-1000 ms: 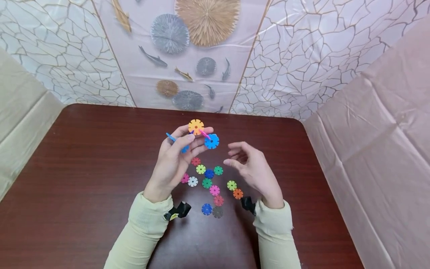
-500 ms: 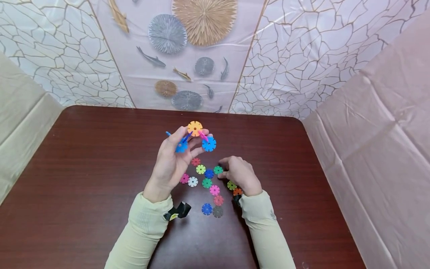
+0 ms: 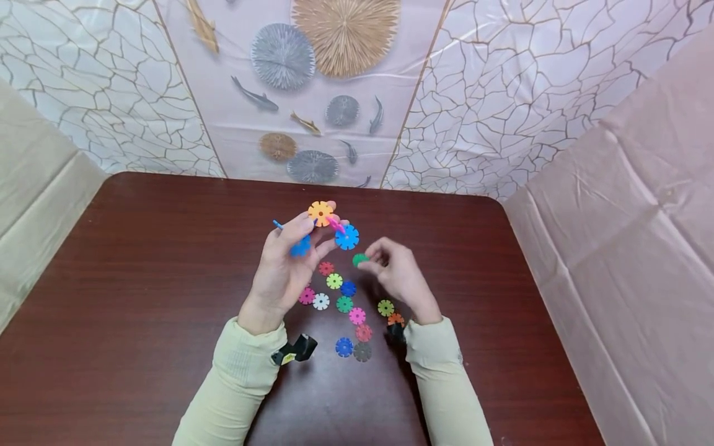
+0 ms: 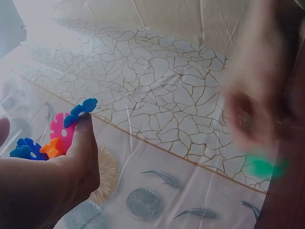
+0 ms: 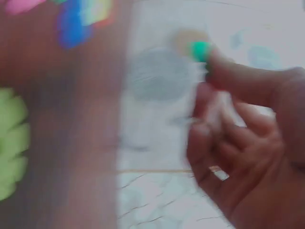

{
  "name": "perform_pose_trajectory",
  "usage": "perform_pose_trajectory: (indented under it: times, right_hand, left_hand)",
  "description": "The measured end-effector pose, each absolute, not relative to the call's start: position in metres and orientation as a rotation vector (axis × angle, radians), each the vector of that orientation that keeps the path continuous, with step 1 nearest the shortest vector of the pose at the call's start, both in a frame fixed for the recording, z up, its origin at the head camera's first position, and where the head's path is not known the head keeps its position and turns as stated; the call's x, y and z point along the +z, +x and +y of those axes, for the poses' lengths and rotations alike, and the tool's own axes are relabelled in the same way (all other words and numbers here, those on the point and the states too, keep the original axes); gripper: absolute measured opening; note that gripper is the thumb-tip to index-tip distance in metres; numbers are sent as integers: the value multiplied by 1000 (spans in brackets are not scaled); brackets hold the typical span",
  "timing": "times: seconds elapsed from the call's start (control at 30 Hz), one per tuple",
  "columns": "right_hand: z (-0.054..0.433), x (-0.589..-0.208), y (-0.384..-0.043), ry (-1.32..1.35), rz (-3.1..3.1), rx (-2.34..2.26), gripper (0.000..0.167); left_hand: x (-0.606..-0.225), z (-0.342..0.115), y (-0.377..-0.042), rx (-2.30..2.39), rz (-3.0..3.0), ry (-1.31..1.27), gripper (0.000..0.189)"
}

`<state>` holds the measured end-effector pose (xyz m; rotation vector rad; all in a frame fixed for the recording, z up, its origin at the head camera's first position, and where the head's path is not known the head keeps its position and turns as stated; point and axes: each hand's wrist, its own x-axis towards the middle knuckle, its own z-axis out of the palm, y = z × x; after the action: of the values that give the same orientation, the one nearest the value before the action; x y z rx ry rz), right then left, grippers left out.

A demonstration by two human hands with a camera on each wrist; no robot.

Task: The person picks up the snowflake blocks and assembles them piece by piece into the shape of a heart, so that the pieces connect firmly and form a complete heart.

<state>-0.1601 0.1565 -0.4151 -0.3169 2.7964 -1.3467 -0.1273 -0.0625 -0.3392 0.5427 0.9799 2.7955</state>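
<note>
My left hand (image 3: 280, 272) holds a joined chain of notched plastic discs above the table. In it I make out an orange disc (image 3: 320, 214), a pink disc (image 4: 62, 131) seen nearly edge-on, a light-blue disc (image 3: 347, 237) at the right end and more blue ones by the thumb. To the right, my right hand (image 3: 403, 272) pinches a green disc (image 3: 359, 260) between thumb and fingertips, raised off the table and apart from the chain. The right wrist view is blurred, with the green disc (image 5: 200, 50) small at the fingertips.
Several loose discs lie flat on the dark wooden table (image 3: 167, 297), among them a white disc (image 3: 320, 301), a grey disc (image 3: 362, 352) and an orange disc (image 3: 395, 319) near the right wrist. Behind the far edge hangs a patterned sheet (image 3: 312, 93).
My right hand went down to the loose discs, took the green disc and lifted it toward the chain. The left hand stays nearly in place, its thumb shifting on the chain.
</note>
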Motion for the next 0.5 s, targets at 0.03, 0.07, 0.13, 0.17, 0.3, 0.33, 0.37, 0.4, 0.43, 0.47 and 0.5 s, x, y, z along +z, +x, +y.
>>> perform_pose_trajectory:
  times: [0.03, 0.07, 0.13, 0.17, 0.3, 0.33, 0.37, 0.4, 0.43, 0.47, 0.5]
  right_hand:
    - [158, -408, -158, -368, 2775, -1517, 16]
    - [158, -401, -154, -421, 2746, -1663, 19]
    - [158, -385, -144, -496, 2682, -1886, 20]
    - [157, -377, -138, -533, 2654, -1957, 20]
    - [147, -349, -116, -692, 2635, -2050, 16]
    - [144, -343, -111, -733, 2642, -2055, 16]
    - [140, -337, -107, -765, 2645, -2061, 17]
    - [137, -333, -104, -788, 2647, -2070, 17]
    - [134, -329, -101, -809, 2649, -2082, 17]
    - [131, -326, -99, -823, 2649, -2094, 16]
    - [128, -325, -98, -833, 2651, -2103, 15]
  left_hand:
    - [-339, -63, -127, 2795, 986, 548, 22]
    - [-339, -63, -128, 2795, 990, 552, 22]
    - [-338, -63, -128, 2788, 1002, 572, 21]
    - [-338, -64, -129, 2784, 1006, 581, 23]
    - [-339, -64, -130, 2790, 1012, 587, 51]
    - [-339, -64, -129, 2794, 1013, 581, 54]
    - [-339, -64, -129, 2799, 1020, 570, 53]
    - [-340, -65, -129, 2803, 1027, 559, 52]
    - [-340, -65, -129, 2806, 1030, 554, 49]
    - [-340, -65, -129, 2809, 1026, 546, 46]
    - [-340, -65, -128, 2808, 1030, 545, 44]
